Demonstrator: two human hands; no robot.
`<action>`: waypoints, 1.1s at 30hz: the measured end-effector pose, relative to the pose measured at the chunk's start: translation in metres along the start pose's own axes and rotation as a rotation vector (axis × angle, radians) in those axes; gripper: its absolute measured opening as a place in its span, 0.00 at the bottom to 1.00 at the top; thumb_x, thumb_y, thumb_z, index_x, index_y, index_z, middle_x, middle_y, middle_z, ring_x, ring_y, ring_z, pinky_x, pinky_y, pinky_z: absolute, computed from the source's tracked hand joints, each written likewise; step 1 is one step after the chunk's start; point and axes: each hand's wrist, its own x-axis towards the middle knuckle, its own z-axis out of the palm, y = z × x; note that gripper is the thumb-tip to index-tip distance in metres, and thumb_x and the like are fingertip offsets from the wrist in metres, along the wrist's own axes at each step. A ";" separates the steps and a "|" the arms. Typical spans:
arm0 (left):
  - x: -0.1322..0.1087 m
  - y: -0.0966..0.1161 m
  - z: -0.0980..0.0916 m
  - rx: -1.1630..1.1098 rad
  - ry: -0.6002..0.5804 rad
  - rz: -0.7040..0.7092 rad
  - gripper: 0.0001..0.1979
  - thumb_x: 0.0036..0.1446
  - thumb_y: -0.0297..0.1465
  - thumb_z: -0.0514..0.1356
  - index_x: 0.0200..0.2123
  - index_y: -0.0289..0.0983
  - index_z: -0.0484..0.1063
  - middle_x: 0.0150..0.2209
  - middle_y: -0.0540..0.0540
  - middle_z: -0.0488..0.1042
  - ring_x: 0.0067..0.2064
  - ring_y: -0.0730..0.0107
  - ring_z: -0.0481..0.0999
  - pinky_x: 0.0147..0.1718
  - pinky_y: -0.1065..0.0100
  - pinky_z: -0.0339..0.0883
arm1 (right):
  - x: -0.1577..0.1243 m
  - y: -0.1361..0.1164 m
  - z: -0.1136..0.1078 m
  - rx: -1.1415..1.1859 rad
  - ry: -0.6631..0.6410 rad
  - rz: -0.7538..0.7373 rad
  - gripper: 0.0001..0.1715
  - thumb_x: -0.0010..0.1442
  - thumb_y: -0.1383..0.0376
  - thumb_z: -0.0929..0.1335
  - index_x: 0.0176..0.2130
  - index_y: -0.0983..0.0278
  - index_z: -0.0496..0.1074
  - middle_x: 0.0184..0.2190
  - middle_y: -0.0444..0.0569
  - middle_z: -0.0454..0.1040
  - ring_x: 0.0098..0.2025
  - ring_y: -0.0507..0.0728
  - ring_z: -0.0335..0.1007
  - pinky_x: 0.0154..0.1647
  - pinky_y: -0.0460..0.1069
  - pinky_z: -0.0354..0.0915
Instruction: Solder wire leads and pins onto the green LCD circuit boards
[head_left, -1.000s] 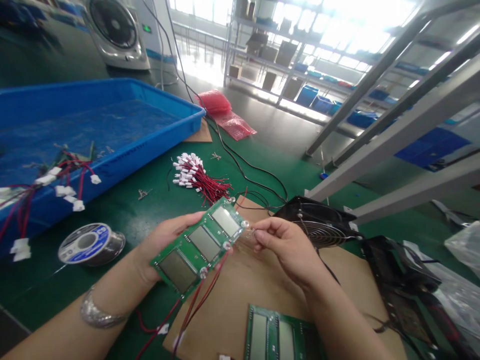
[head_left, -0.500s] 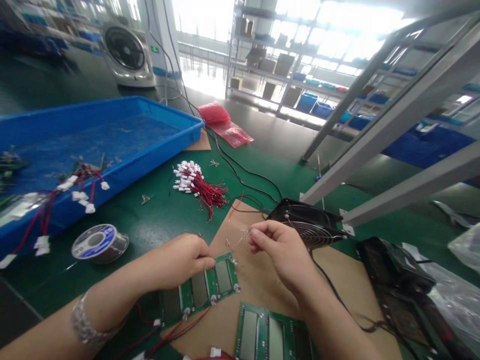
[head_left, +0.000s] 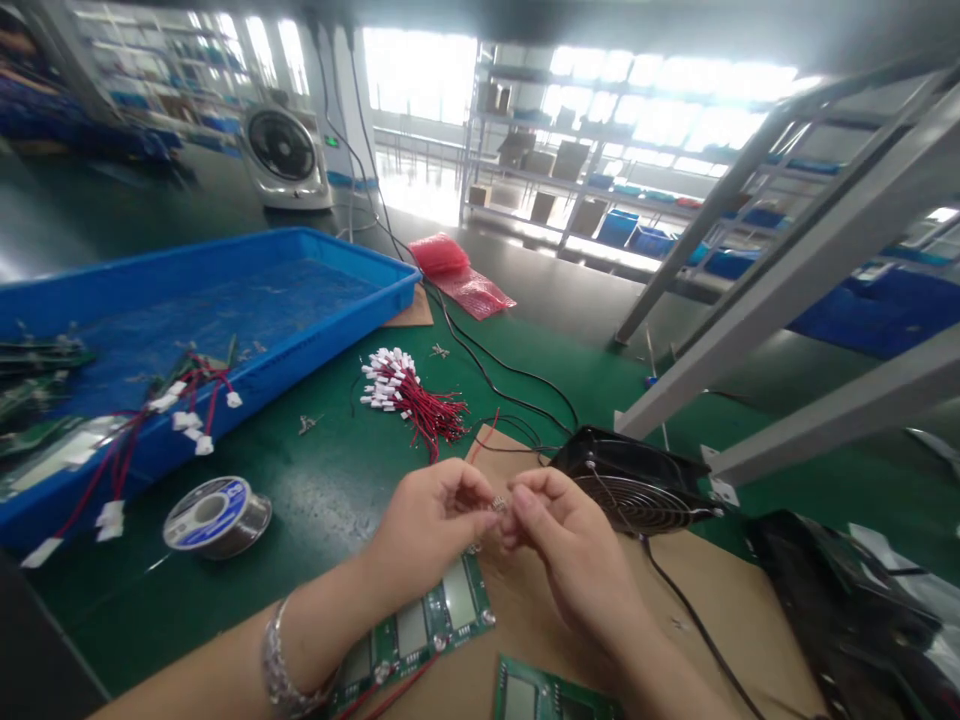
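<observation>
My left hand (head_left: 435, 515) and my right hand (head_left: 562, 535) meet above the cardboard, fingertips almost touching. Between them is a small cluster of thin-legged metal parts (head_left: 499, 504), too small to name exactly. Both hands are closed in a pinch at this cluster. Beneath my left hand lies a green circuit board panel (head_left: 427, 625) with grey display windows, partly covered by the hand and wrist. Red wires run from its lower edge. A second circuit board (head_left: 517, 690) with displays lies nearer me, cut off by the frame's bottom.
A blue tray (head_left: 315, 375) with boards and white-plugged wires stands left, a solder spool (head_left: 217, 517) before it. Beyond my hands lies a bundle of red wires (head_left: 427, 405). A black fan (head_left: 630, 480) sits on the cardboard (head_left: 675, 600), near slanted metal posts (head_left: 787, 260).
My left hand has left the circuit board and come up to my right hand, closing at the small metal parts. The camera view has shifted slightly.
</observation>
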 end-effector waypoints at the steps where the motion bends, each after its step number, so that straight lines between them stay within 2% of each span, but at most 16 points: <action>1: -0.002 -0.001 -0.001 0.032 0.030 0.017 0.04 0.42 0.24 0.61 0.23 0.35 0.67 0.23 0.50 0.71 0.27 0.71 0.70 0.30 0.68 0.62 | 0.000 0.000 0.000 -0.008 -0.036 0.021 0.16 0.52 0.54 0.66 0.26 0.65 0.64 0.18 0.41 0.67 0.20 0.48 0.63 0.23 0.45 0.60; 3: -0.004 -0.003 -0.002 0.034 0.076 0.034 0.06 0.39 0.22 0.62 0.23 0.36 0.69 0.23 0.51 0.70 0.28 0.72 0.69 0.31 0.68 0.61 | 0.002 0.001 -0.001 -0.064 -0.103 0.060 0.21 0.53 0.51 0.63 0.22 0.65 0.62 0.15 0.42 0.65 0.17 0.48 0.60 0.19 0.44 0.58; 6: -0.003 -0.007 -0.001 -0.187 0.063 -0.061 0.10 0.36 0.21 0.63 0.27 0.36 0.70 0.22 0.52 0.71 0.27 0.73 0.69 0.30 0.69 0.61 | 0.004 0.002 -0.002 -0.208 -0.108 0.055 0.25 0.53 0.48 0.61 0.19 0.64 0.62 0.14 0.42 0.63 0.18 0.48 0.59 0.20 0.45 0.57; 8: 0.001 -0.011 0.000 -0.336 0.023 -0.156 0.09 0.35 0.24 0.65 0.26 0.34 0.70 0.21 0.51 0.71 0.24 0.74 0.69 0.27 0.70 0.61 | 0.004 0.001 -0.002 -0.303 -0.042 0.013 0.23 0.52 0.49 0.62 0.19 0.64 0.61 0.15 0.42 0.63 0.19 0.49 0.60 0.22 0.45 0.57; 11: 0.005 -0.016 -0.001 -0.419 -0.038 -0.245 0.11 0.34 0.29 0.66 0.21 0.32 0.68 0.18 0.50 0.70 0.19 0.76 0.66 0.21 0.70 0.59 | 0.002 -0.001 -0.001 -0.426 0.045 -0.075 0.19 0.52 0.52 0.64 0.21 0.63 0.64 0.17 0.43 0.65 0.21 0.50 0.61 0.23 0.45 0.57; 14: 0.007 -0.016 -0.004 -0.472 -0.098 -0.276 0.12 0.33 0.30 0.67 0.21 0.31 0.68 0.18 0.49 0.70 0.18 0.77 0.65 0.20 0.71 0.58 | 0.000 -0.002 0.000 -0.309 -0.005 -0.061 0.17 0.51 0.54 0.65 0.22 0.64 0.64 0.18 0.42 0.66 0.22 0.49 0.62 0.24 0.45 0.58; 17: 0.006 -0.014 -0.008 -0.484 -0.111 -0.245 0.12 0.34 0.29 0.68 0.22 0.32 0.69 0.19 0.50 0.70 0.21 0.77 0.66 0.24 0.71 0.59 | 0.001 0.000 0.000 -0.161 -0.097 0.030 0.21 0.52 0.50 0.64 0.22 0.64 0.61 0.16 0.41 0.65 0.20 0.48 0.61 0.23 0.45 0.59; 22: 0.005 -0.014 -0.010 -0.423 -0.119 -0.193 0.10 0.38 0.29 0.67 0.24 0.32 0.69 0.20 0.51 0.70 0.23 0.77 0.66 0.25 0.71 0.59 | 0.002 0.000 -0.001 -0.176 -0.117 0.087 0.24 0.51 0.47 0.62 0.21 0.64 0.61 0.14 0.41 0.63 0.16 0.47 0.58 0.18 0.44 0.57; 27: 0.005 -0.016 -0.011 -0.321 -0.154 -0.171 0.07 0.43 0.30 0.64 0.24 0.32 0.69 0.19 0.51 0.68 0.22 0.77 0.65 0.24 0.72 0.57 | -0.002 -0.003 0.000 -0.199 -0.019 0.026 0.17 0.50 0.54 0.66 0.22 0.64 0.62 0.16 0.40 0.65 0.20 0.47 0.61 0.22 0.43 0.59; 33: 0.005 -0.015 -0.015 -0.265 -0.191 -0.158 0.09 0.44 0.33 0.62 0.24 0.33 0.68 0.20 0.50 0.69 0.22 0.74 0.66 0.24 0.70 0.59 | -0.003 -0.004 -0.001 -0.139 -0.027 -0.037 0.11 0.50 0.61 0.67 0.22 0.64 0.63 0.17 0.40 0.67 0.21 0.47 0.63 0.24 0.43 0.60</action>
